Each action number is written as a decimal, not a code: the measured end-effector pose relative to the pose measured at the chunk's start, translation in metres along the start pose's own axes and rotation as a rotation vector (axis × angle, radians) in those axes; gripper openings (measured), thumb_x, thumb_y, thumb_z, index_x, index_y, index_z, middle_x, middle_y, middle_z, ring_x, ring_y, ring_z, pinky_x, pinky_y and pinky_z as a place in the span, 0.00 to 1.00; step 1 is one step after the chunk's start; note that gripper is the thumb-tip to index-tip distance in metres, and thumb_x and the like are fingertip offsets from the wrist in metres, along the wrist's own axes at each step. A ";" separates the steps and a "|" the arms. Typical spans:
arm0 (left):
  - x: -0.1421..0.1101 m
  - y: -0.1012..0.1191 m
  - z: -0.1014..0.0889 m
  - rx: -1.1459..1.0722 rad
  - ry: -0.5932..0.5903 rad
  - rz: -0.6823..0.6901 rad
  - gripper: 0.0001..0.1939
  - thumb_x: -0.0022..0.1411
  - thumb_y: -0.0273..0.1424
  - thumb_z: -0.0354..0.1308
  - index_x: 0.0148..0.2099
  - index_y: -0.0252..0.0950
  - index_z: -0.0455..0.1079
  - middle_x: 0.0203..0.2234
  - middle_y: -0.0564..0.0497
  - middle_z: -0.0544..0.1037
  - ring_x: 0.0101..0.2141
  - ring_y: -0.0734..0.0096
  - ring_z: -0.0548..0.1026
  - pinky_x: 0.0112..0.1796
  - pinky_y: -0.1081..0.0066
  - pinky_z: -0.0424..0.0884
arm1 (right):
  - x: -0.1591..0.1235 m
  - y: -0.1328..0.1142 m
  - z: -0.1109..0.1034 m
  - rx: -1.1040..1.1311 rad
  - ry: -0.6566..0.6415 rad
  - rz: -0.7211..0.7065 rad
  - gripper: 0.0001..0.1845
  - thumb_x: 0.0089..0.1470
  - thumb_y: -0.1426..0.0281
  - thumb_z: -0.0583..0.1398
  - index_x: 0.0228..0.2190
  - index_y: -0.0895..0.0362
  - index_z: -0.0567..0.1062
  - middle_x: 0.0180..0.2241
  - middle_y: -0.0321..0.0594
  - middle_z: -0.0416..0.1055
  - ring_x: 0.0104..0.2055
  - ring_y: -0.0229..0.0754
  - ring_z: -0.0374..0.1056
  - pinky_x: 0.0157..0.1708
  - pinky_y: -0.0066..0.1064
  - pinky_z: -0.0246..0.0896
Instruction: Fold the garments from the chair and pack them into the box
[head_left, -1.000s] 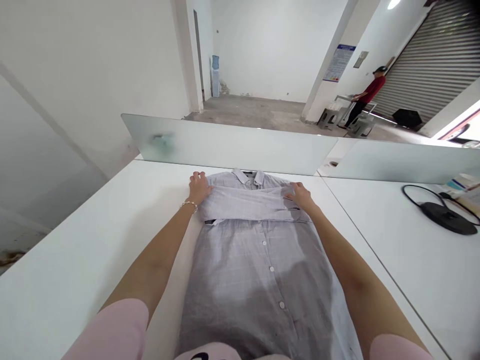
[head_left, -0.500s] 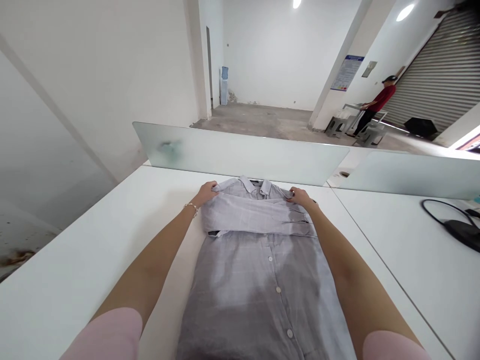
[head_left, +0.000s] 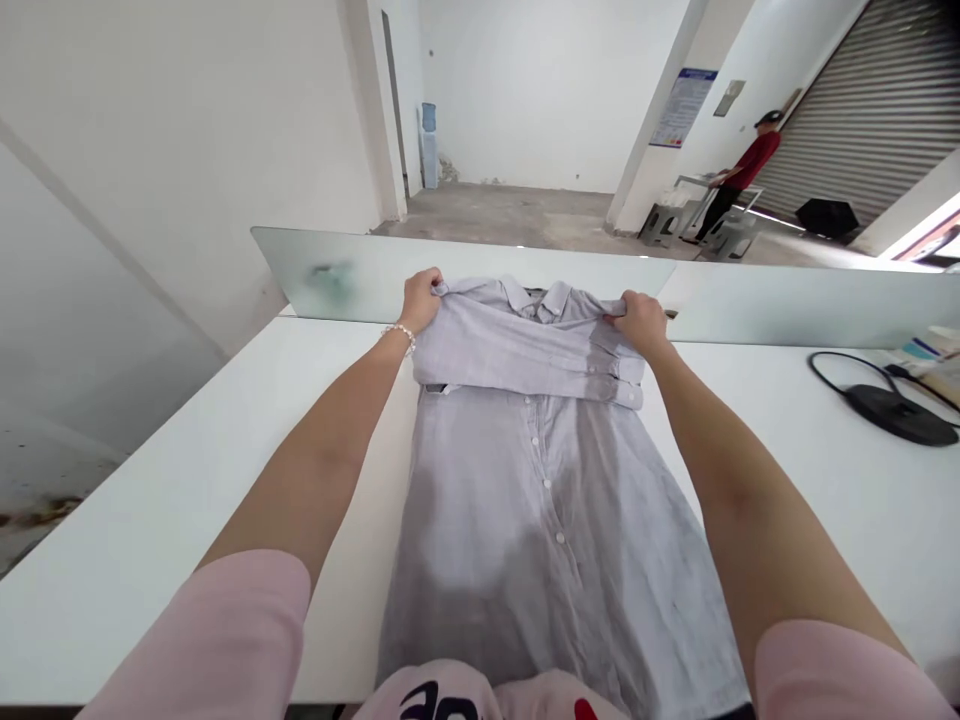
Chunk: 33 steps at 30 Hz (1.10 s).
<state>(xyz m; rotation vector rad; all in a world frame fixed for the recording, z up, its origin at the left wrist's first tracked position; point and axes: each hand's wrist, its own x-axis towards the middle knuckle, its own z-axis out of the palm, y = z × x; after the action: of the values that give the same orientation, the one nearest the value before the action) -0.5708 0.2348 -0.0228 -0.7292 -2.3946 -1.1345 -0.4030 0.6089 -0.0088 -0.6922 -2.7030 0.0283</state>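
A grey long-sleeved button-up shirt point(head_left: 480, 480) stretches away from me, front side up, its collar at the far end. Its sleeves lie folded across the chest, and white buttons run down the middle. My left hand point(head_left: 422, 298) is closed on the left shoulder of the shirt. On the other side, my right hand point(head_left: 639, 318) pinches the right shoulder. Between both hands the shoulder end is pulled taut and lifted up in front of the glass divider. The lower part of the shirt hangs toward my body at the near table edge.
The white table point(head_left: 150, 510) is backed by a frosted glass divider point(head_left: 360, 270). A black round base with a cable point(head_left: 900, 412) lies on the right. Beyond stand a water dispenser point(head_left: 429, 150), grey stools point(head_left: 660, 222) and a person in red point(head_left: 754, 160).
Both hands have raised the shirt's shoulder end upward, off the table. The hands are a little farther apart. My pink shirt front has come into view at the bottom.
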 end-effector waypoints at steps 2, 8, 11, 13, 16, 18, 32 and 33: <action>0.004 0.018 -0.008 -0.004 0.044 0.000 0.12 0.49 0.14 0.51 0.26 0.37 0.59 0.23 0.58 0.65 0.30 0.77 0.61 0.34 0.73 0.58 | -0.005 0.004 -0.015 0.035 0.068 0.030 0.21 0.54 0.63 0.64 0.47 0.62 0.74 0.48 0.58 0.70 0.49 0.59 0.65 0.46 0.43 0.62; -0.045 0.054 -0.042 -0.061 0.064 0.107 0.14 0.50 0.13 0.53 0.27 0.37 0.59 0.24 0.59 0.68 0.30 0.78 0.65 0.35 0.75 0.61 | -0.067 0.026 -0.051 0.041 0.195 0.008 0.17 0.58 0.65 0.60 0.44 0.64 0.73 0.46 0.56 0.70 0.42 0.47 0.64 0.41 0.35 0.57; -0.118 0.050 -0.065 -0.102 0.002 0.210 0.11 0.50 0.15 0.54 0.29 0.37 0.62 0.32 0.55 0.75 0.37 0.74 0.72 0.41 0.72 0.67 | -0.145 0.051 -0.050 0.001 0.230 -0.073 0.11 0.55 0.68 0.58 0.39 0.61 0.72 0.41 0.51 0.70 0.39 0.46 0.64 0.37 0.33 0.56; -0.175 0.041 -0.077 -0.061 -0.121 0.324 0.10 0.53 0.17 0.52 0.30 0.38 0.65 0.35 0.51 0.77 0.41 0.67 0.74 0.44 0.66 0.70 | -0.208 0.070 -0.037 -0.001 0.183 -0.143 0.08 0.52 0.70 0.57 0.36 0.58 0.71 0.40 0.49 0.68 0.37 0.46 0.65 0.34 0.33 0.58; -0.252 0.030 -0.087 0.139 -0.467 0.317 0.10 0.60 0.23 0.54 0.36 0.43 0.73 0.41 0.47 0.78 0.48 0.57 0.74 0.48 0.55 0.72 | -0.293 0.094 -0.009 0.029 -0.023 -0.264 0.15 0.47 0.73 0.56 0.40 0.55 0.71 0.45 0.48 0.66 0.35 0.45 0.67 0.33 0.35 0.65; -0.288 0.028 -0.088 0.196 -0.571 0.286 0.08 0.64 0.30 0.57 0.44 0.46 0.75 0.48 0.46 0.76 0.52 0.55 0.72 0.51 0.52 0.72 | -0.333 0.101 0.004 0.059 -0.077 -0.256 0.20 0.49 0.74 0.55 0.46 0.55 0.71 0.52 0.53 0.62 0.41 0.49 0.69 0.36 0.39 0.69; -0.315 0.019 -0.104 0.171 -0.730 0.183 0.20 0.68 0.40 0.58 0.58 0.39 0.68 0.57 0.43 0.70 0.55 0.58 0.71 0.53 0.54 0.71 | -0.361 0.067 -0.022 0.009 -0.186 -0.263 0.16 0.54 0.76 0.50 0.37 0.51 0.75 0.38 0.43 0.76 0.42 0.49 0.72 0.60 0.49 0.55; -0.313 0.016 -0.107 0.161 -0.725 0.176 0.19 0.68 0.39 0.59 0.58 0.40 0.69 0.56 0.43 0.71 0.54 0.59 0.71 0.53 0.55 0.72 | -0.362 0.072 -0.024 0.059 -0.233 -0.250 0.15 0.53 0.75 0.51 0.35 0.51 0.75 0.37 0.43 0.76 0.40 0.49 0.73 0.55 0.46 0.61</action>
<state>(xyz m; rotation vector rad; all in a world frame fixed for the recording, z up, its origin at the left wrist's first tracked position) -0.3010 0.0691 -0.1200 -1.4520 -2.8590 -0.6554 -0.0652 0.5007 -0.1127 -0.3482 -2.9782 0.1337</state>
